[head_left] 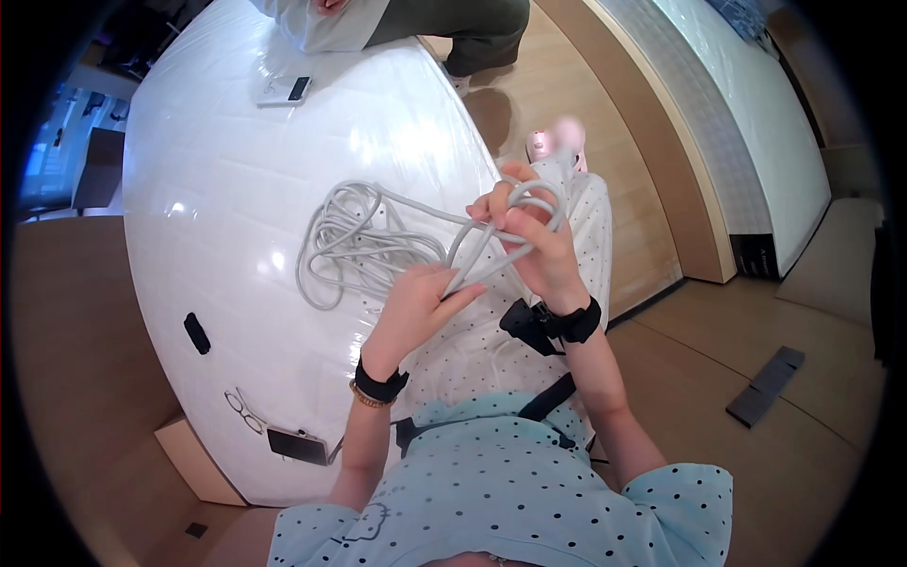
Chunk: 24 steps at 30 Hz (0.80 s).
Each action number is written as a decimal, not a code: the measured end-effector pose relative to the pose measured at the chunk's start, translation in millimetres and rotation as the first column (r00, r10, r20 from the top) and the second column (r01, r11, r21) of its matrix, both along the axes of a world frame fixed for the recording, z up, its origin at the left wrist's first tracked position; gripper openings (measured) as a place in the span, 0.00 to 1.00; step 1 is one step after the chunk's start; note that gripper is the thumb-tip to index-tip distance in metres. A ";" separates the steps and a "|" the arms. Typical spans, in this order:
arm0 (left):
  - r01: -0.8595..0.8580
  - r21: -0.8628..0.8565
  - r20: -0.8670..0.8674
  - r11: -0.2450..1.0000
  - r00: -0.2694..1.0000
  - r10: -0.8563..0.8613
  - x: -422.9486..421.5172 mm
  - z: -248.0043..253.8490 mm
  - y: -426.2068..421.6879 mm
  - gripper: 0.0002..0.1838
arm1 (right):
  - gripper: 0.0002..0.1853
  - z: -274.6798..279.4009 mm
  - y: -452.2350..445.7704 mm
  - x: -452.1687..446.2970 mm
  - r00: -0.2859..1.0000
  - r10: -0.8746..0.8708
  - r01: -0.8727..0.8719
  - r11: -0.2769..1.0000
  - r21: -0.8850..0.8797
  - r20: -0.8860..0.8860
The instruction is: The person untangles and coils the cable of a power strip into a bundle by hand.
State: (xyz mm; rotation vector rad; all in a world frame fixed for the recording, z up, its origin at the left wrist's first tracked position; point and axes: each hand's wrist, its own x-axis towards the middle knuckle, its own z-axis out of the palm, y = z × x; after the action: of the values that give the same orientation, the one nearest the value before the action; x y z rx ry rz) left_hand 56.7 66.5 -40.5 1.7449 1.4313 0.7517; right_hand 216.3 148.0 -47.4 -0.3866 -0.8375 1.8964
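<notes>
A long light-grey cord (pixel 331 236) lies in a loose, tangled pile on the plastic-covered mattress (pixel 236 170), with part of it lifted over my lap. My right hand (pixel 540 248) is closed around several small loops of the cord, its fingers bent and pointing up. Lower and to the left, my left hand (pixel 416 307) grips strands of the same cord between thumb and fingers, close to the edge of the pile. The cord's ends are hard to make out.
A white device (pixel 284 92), a small black object (pixel 196 333), glasses (pixel 244 410) and a phone (pixel 298 445) lie on the mattress. Another person (pixel 378 24) sits at its far edge. A second wrapped mattress (pixel 727 123) stands right. A grey strip (pixel 766 386) lies at right.
</notes>
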 end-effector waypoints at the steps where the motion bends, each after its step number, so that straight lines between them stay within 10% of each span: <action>1: -0.015 0.031 -0.011 0.999 1.000 0.016 -1.1 -2.5 1.0 0.13 | 0.10 -1.6 2.2 0.6 1.000 0.014 -0.014 1.000 0.016 -0.021; 9: -0.142 0.074 0.002 0.987 0.990 0.142 -23.3 -7.3 1.1 0.10 | 0.10 8.0 -1.9 -1.2 0.986 -0.151 0.157 0.983 0.092 -0.078; 15: -0.303 0.353 0.113 0.885 0.953 0.281 -30.2 0.5 -1.2 0.35 | 0.15 18.2 -0.2 2.8 0.975 -0.123 0.145 0.983 0.109 -0.186; 19: -0.418 0.050 0.433 0.907 0.828 0.358 -47.9 -23.8 -11.4 0.44 | 0.16 19.7 -5.1 13.7 0.940 -0.062 0.071 0.997 0.016 -0.335; 24: -0.564 0.192 0.019 0.803 0.820 0.572 -73.2 -40.9 -16.1 0.38 | 0.17 23.9 -4.4 28.6 0.949 0.073 -0.018 0.984 0.177 -0.308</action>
State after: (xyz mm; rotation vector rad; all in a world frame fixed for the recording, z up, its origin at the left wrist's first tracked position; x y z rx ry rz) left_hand -16.5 50.5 -81.4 1.4624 2.0056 1.2060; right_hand 245.0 143.6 -23.5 0.0426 -0.7920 1.8475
